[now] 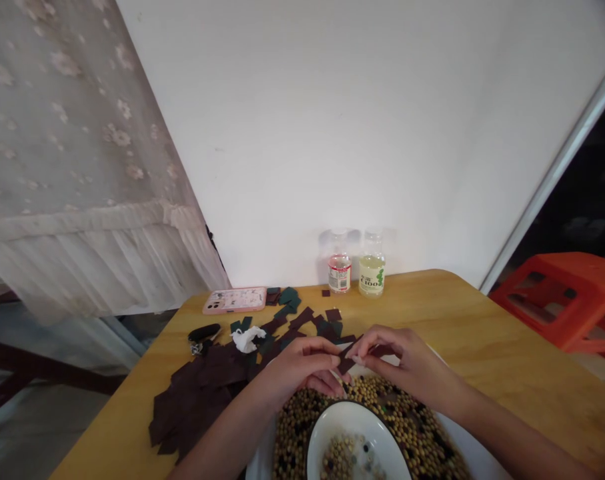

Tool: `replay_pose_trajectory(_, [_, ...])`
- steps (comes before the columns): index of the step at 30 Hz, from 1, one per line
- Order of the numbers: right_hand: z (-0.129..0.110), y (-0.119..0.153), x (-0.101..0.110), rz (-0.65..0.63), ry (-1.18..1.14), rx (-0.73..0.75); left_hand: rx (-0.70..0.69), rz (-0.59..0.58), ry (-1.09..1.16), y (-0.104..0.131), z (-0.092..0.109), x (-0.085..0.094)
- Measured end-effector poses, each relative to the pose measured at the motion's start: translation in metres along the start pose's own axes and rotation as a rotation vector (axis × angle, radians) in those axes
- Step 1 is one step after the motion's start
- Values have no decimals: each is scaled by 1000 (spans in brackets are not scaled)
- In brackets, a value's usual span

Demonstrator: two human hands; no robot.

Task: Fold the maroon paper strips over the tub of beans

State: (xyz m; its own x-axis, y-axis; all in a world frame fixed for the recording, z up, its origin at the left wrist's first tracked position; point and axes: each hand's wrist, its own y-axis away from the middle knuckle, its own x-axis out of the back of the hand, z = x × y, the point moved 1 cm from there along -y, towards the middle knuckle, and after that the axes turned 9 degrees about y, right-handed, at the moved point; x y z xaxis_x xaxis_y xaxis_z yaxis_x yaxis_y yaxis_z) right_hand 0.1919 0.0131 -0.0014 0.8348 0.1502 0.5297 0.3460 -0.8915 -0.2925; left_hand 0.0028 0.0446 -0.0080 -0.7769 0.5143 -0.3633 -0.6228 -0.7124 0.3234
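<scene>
My left hand (312,367) and my right hand (397,360) meet above a wide tray of beads (302,420), which look tan, brown and black. Between their fingertips is a small flat dark maroon piece (348,363), pinched from both sides; whether it is cloth or card I cannot tell. Under the hands, a white oval bowl (317,443) sits in the tray with some pale and dark beads inside. Left of my left hand lies a large heap of similar maroon pieces (197,400), with dark green pieces (288,300) farther back.
A crumpled white tissue (247,339) and a small black-handled tool (204,335) lie by the heap. A pink phone (234,300) rests at the back left. Two clear bottles (339,267) stand against the wall. An orange stool (562,300) is right of the wooden table (522,373).
</scene>
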Motion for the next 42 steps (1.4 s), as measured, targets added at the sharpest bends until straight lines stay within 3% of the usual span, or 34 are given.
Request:
replay_pose_trajectory(23, [-3,1,2,6,8,-16,27,21,-20,-1,2,-2])
replay_pose_trajectory(42, [-3,1,0,-2,35,-11,31,-37,-58,0,-1,0])
